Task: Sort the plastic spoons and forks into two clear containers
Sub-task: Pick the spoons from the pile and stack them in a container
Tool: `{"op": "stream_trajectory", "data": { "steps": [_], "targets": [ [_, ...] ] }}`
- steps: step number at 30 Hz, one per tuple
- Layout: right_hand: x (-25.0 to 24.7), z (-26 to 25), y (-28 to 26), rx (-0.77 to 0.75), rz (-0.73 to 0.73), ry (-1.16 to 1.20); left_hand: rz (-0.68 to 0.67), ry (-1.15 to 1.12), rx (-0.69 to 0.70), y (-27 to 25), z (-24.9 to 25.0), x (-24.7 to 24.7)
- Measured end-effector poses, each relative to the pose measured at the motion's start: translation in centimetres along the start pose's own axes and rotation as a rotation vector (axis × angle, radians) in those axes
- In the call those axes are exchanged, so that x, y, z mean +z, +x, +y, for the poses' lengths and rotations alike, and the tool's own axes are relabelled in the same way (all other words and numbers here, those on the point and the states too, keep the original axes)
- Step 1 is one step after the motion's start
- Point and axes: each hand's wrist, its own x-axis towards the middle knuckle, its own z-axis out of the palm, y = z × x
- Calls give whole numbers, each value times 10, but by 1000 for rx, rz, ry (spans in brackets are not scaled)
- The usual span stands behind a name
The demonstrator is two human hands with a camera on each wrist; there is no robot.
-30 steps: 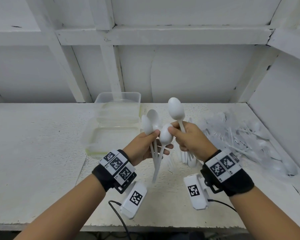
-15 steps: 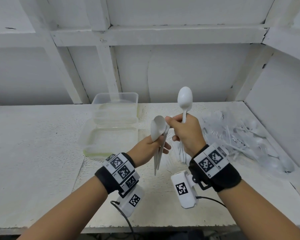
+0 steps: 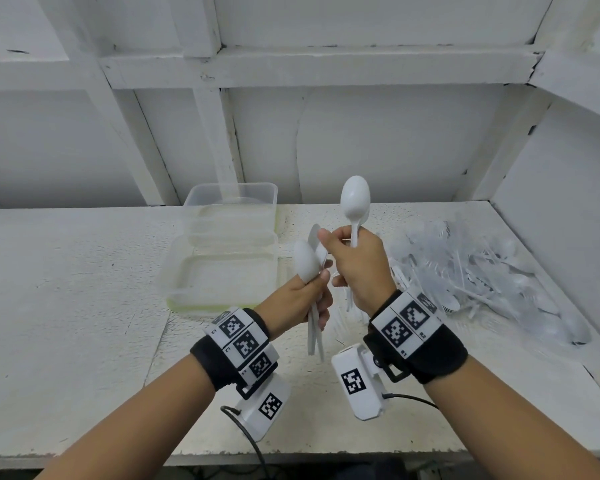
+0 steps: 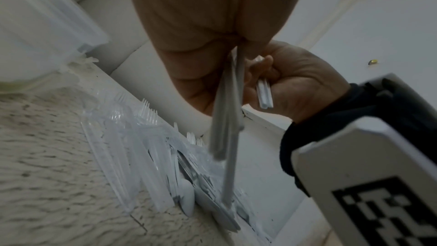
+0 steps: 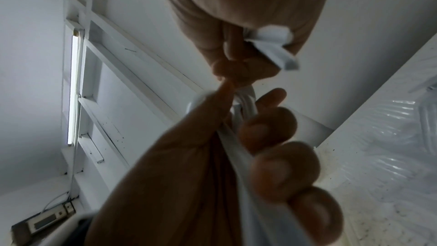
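Both hands are raised above the white table [image 3: 66,306], close together, nearly touching. The left hand [image 3: 297,301] is gripping a bunch of white spoons [image 3: 307,263] by the handles, bowls up, handles hanging below the fist; at least two bowls are showing, exact count cannot be told since they are overlapping. The right hand [image 3: 357,268] is clenching around the handle of an upright white spoon [image 3: 355,199], bowl at the top; a second bowl seems to be sitting right behind it, and the left wrist view is showing two handle ends poking out under this fist, so likely two spoons. Two clear containers are sitting on the table left of the hands: the near container [image 3: 174,282] and the far container [image 3: 274,197], touching end to end, and nothing can be made out inside either. A loose pile of cutlery [image 3: 492,282] is lying on the right part of the table, spoons and forks mixed, too many and too tangled for counting; it is running up close to the right wall [image 3: 551,188]. A few clear forks [image 4: 147,114] are lying on the table under the hands. Open table surface is stretching wide to the left of the containers and along the front edge, near the person; the right side is boxed in by the wall and the back wall.
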Motion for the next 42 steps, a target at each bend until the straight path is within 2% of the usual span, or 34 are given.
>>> {"op": "stream_trajectory", "data": {
  "steps": [2, 6, 10, 12, 14, 17, 20, 25, 27, 29, 32, 33, 39, 42],
  "targets": [
    [-2, -3, -1, -9, -43, -29, 0, 0, 6, 0, 1, -2],
    [-10, -3, 4, -88, -46, -120, -36, -160, 3, 1, 0, -13],
    [-19, -3, 11, -46, -224, -90, -68, -234, -35, 0, -5, -18],
    [-22, -1, 13, -41, -261, -154, -72, -263, -44, 0, -4, -21],
    [-22, 3, 13, -78, -272, -233, -74, -249, -39, -1, -3, -21],
    [-18, 11, 14, -128, -195, -240, -50, -209, -30, -1, -5, -18],
    [-18, 18, 19, -147, -123, -316, 48, -151, -27, 3, -7, -19],
    [-33, 20, 23, -183, -67, -441, 342, -243, -24, 10, -13, -33],
    [-41, 18, 25, -205, -39, -455, 440, -174, -38, 10, -14, -38],
    [-47, 14, 26, -218, -22, -450, 473, -67, -52, 9, -13, -41],
    [-50, 10, 26, -230, -50, -443, 409, 131, -87, 11, -10, -40],
    [-50, 9, 25, -227, -64, -441, 374, 136, -107, 11, -9, -37],
    [-36, 8, 16, -231, -147, -374, 310, -66, -110, 14, -8, -25],
    [-25, 14, 14, -266, -135, -341, 199, -114, -109, 12, -6, -21]
  ]
}}
